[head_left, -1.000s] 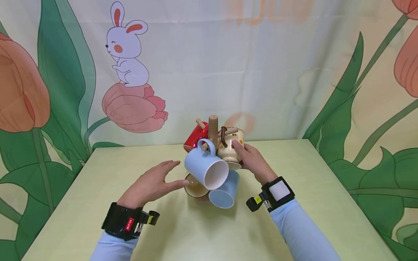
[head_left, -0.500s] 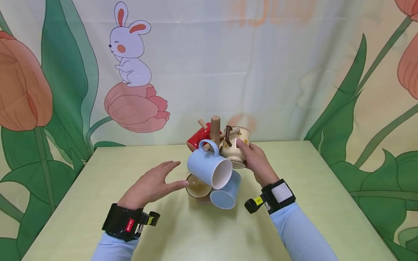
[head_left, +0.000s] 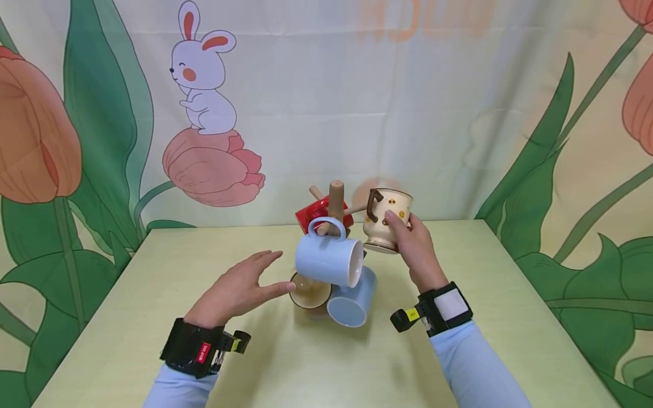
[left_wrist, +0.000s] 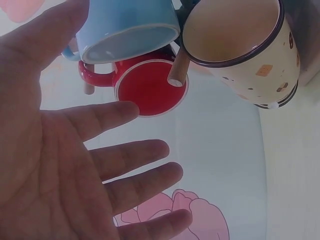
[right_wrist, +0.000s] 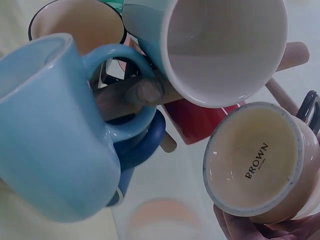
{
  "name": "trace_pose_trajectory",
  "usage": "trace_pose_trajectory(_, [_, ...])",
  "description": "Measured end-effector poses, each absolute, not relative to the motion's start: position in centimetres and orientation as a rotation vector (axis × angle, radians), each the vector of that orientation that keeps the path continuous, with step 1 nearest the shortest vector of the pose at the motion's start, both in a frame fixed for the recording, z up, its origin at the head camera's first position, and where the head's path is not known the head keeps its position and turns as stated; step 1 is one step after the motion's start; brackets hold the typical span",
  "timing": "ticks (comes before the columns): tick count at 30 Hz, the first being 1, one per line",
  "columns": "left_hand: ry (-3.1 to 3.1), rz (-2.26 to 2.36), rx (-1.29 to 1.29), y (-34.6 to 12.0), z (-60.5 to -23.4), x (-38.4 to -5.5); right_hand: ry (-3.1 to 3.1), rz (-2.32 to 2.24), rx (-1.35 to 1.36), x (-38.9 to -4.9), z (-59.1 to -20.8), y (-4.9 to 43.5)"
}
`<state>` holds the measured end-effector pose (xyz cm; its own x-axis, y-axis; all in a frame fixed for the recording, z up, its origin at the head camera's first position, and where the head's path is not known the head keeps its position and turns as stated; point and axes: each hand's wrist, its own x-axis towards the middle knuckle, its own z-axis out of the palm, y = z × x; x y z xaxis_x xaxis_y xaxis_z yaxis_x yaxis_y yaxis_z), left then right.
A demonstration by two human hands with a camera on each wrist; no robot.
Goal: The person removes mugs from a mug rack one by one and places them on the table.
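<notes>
My right hand grips a cream mug with a brown handle and small brown-yellow motifs. This mug is upright, its handle toward the left, just beyond a peg's tip. Its underside in the right wrist view bears the word BROWN. Beside it stands a wooden mug tree, hung with a red mug, an upper light-blue mug, a lower light-blue mug and a dark-rimmed cream mug. My left hand holds nothing, its fingers spread, the thumb close to the dark-rimmed mug.
A dark blue mug hangs behind the others in the right wrist view. The pale tabletop reaches back to a printed curtain with a rabbit and tulips. A camera is strapped to each wrist.
The cream mug in my right hand has moved right and slightly up, its handle off the peg. The upper light-blue mug and the red mug have swung a little. My left hand keeps its place.
</notes>
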<state>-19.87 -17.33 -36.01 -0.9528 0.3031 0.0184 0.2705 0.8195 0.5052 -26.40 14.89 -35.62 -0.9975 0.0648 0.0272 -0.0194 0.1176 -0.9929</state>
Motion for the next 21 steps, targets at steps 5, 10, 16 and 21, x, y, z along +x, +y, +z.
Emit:
trace_pose_trajectory(5, [2.947, 0.796, 0.476, -17.2, -35.9, -19.9, -2.268, 1.952, -0.038, -25.7, -35.5, 15.3])
trace_pose_trajectory(10, [2.95, 0.798, 0.484, -17.0, -35.8, -19.9, -2.24, 1.858, -0.002, -24.9, -35.4, 15.6])
trace_pose_trajectory(16, [2.957, 0.789, 0.478, -16.7, -35.6, -19.7, -2.226, 1.761, 0.046, -23.3, -35.2, 15.7])
trace_pose_trajectory(21, [2.98, 0.785, 0.512, -16.5, -35.2, -19.4, -2.194, 1.675, 0.088, -21.6, -35.2, 15.5])
